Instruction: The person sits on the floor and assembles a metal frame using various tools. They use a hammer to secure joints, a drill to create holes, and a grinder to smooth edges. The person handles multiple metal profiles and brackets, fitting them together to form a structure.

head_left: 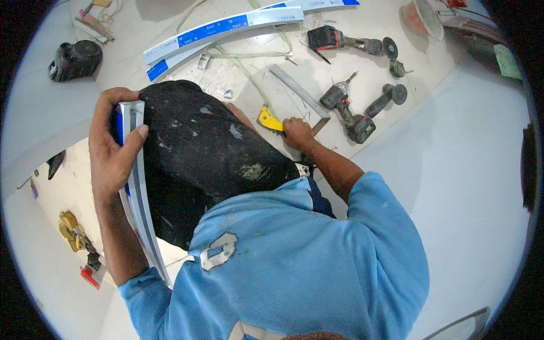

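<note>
In the head view, the left hand (pixel 113 150) is grasping a long pale profile (pixel 140 198) with some blue on its side. The thumb lies across its front face and the fingers go around the other side. The profile stands along the left side of the black trousers (pixel 198 153), and its lower end disappears behind the light blue shirt (pixel 317 249). The right hand (pixel 298 134) is closed around the rear part of a yellow tool (pixel 270 119), which is just above the floor or on it; I cannot tell which.

Several things lie around the right hand. A metal ruler (pixel 297 88) is near, beyond the tool. To the right of it are a cordless drill (pixel 343 109) and a small grinder (pixel 378 106), close to each other. A second grinder (pixel 356 43) lies farther away, near the far edge.

At the top, more long profiles (pixel 226 27) with blue and white film lie across the floor, and a small metal piece (pixel 203 60) is near them. A dark bulky container (pixel 79 58) is at upper left, well apart from the left hand. The trousers and the shirt cover much of the middle and hide the floor below.
</note>
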The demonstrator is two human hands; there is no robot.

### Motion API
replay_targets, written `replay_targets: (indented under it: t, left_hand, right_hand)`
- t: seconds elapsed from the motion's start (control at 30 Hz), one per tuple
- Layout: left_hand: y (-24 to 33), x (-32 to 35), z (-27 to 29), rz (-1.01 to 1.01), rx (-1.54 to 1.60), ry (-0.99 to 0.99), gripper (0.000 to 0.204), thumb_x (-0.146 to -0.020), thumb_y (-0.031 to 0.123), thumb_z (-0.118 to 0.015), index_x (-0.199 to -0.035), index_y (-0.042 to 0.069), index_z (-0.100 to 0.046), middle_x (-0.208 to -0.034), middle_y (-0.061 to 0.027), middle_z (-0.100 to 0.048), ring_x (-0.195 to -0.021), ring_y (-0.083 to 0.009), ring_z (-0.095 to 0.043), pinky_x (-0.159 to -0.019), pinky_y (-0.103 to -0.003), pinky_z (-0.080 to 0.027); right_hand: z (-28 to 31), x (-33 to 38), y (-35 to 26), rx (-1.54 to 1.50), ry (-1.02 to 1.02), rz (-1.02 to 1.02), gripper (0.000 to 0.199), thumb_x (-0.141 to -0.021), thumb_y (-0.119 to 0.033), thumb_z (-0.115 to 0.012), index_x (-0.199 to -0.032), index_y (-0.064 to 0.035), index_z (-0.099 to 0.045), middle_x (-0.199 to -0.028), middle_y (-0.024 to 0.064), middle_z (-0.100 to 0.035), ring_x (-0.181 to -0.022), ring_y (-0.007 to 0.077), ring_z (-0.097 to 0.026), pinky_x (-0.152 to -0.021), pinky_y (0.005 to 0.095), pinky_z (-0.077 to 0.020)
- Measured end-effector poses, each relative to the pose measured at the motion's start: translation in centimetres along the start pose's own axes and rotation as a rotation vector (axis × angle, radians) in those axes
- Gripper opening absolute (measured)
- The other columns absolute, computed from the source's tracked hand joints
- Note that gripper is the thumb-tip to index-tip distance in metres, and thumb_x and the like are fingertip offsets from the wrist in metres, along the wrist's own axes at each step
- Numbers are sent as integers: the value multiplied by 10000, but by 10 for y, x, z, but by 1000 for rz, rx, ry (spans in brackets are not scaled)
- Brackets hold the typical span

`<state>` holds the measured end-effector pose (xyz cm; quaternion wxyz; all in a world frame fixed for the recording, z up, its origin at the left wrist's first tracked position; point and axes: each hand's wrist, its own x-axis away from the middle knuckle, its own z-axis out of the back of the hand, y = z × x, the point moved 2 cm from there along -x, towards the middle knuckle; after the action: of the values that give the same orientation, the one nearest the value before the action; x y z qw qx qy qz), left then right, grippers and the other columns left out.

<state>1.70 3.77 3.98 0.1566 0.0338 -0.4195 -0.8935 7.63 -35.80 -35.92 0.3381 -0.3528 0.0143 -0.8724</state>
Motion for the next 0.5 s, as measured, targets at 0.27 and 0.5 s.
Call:
replay_targets:
  t: [0.27,0.5]
  left_hand:
    - [3,-6,5,-30,-10,-22,517,-759,115,-728,-1258,40,-619,-1177,-104,-612,-1138,-224,-582,-1085,-371,-428]
    - [2,-9,9,-36,-50,-7,496,-758,115,-736,-1234,58,-610,-1122,-111,-616,-1054,-222,-599,-994,-373,-468]
  right_hand:
    - [93,-1,-7,-445,-80,-70,439,-956,-364,-677,-1159,25,-656,-1121,275,-712,-1037,473,-710,-891,568,-569]
    - [151,-2,-3,-844,-4,-153,593,-1012,-518,-719,-1202,44,-722,-963,187,-740,-878,277,-703,-846,465,-555]
